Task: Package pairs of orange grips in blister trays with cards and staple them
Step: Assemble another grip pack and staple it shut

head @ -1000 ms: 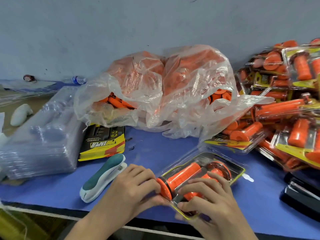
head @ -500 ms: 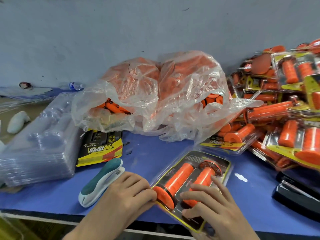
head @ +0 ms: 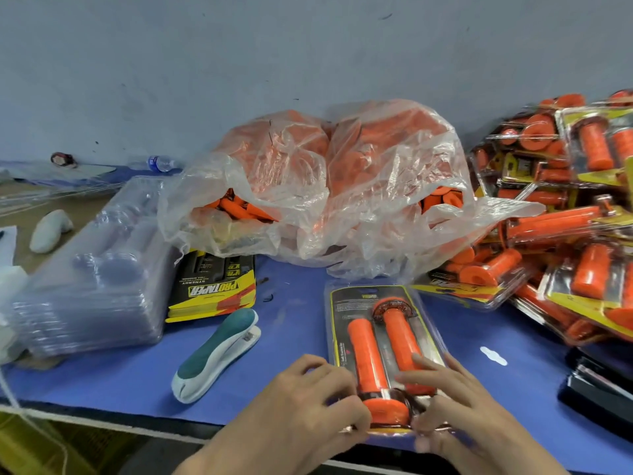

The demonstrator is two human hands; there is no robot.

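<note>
stapler (head: 217, 354) left of blister pack (head: 383, 341), card stack (head: 214, 286) behind stapler, bag (head: 329, 190) behind both

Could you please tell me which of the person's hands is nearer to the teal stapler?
Left. The left hand holds the left edge of the blister pack, just right of the stapler; the right hand holds its right side, farther off.

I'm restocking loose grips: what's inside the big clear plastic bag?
Loose orange grips show through the plastic bag, clearest at two openings. How many lie deeper is hidden by crumpled film.
</note>
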